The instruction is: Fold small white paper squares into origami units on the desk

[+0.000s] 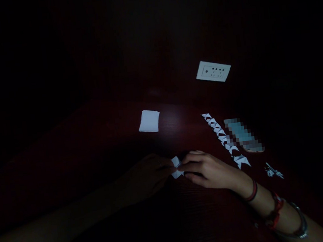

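A small piece of folded white paper (pixel 177 172) lies on the dark red table, partly covered by fingers. From the left, my left hand (pixel 152 172) reaches it, in deep shadow, its fingertips pressed on the paper's left side. My right hand (pixel 203 168) bears on its right side with the fingertips, the index finger near the paper's centre. Both sets of fingertips meet close together there. Beyond the hands rests a stack of white paper squares (pixel 149 121). A row of folded white paper pieces (pixel 220 134) runs slantwise to the right of my right hand.
A phone-like object (pixel 243 135), its screen blurred out, lies right of the folded row. Small white scraps (pixel 273 171) sit nearer on the right. A white socket plate (pixel 213 71) is on the wall behind. The surroundings are very dark.
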`<act>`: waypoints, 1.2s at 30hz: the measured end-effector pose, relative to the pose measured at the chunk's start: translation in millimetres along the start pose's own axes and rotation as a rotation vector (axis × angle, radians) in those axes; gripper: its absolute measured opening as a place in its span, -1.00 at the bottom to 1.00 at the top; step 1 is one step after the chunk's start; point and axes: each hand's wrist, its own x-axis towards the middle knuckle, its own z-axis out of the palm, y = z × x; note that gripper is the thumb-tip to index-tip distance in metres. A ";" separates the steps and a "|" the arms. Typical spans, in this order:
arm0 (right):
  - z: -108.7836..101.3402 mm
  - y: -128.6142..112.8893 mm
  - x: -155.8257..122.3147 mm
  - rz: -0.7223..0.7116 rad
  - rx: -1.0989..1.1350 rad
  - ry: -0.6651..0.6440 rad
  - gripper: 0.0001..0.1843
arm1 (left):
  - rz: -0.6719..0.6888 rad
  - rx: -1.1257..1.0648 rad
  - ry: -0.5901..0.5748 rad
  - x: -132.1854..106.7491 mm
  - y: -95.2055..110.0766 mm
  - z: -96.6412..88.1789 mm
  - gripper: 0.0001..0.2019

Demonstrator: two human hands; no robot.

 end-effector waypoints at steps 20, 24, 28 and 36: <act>-8.1 -5.1 1.8 -0.017 -0.036 -0.075 -0.81 | 0.039 0.051 -0.025 -1.3 -3.9 3.7 -0.64; -7.3 -1.6 -1.0 -0.030 -0.007 -0.051 -0.83 | 0.068 0.043 -0.014 -3.3 -5.1 5.1 -0.62; -5.4 6.0 -4.6 0.013 0.015 0.041 -0.79 | 0.073 0.044 -0.024 -5.4 -6.3 7.6 -0.62; -5.8 7.8 -3.0 -0.043 -0.045 0.018 -0.72 | 0.045 0.000 0.029 -3.8 -3.3 3.5 -0.64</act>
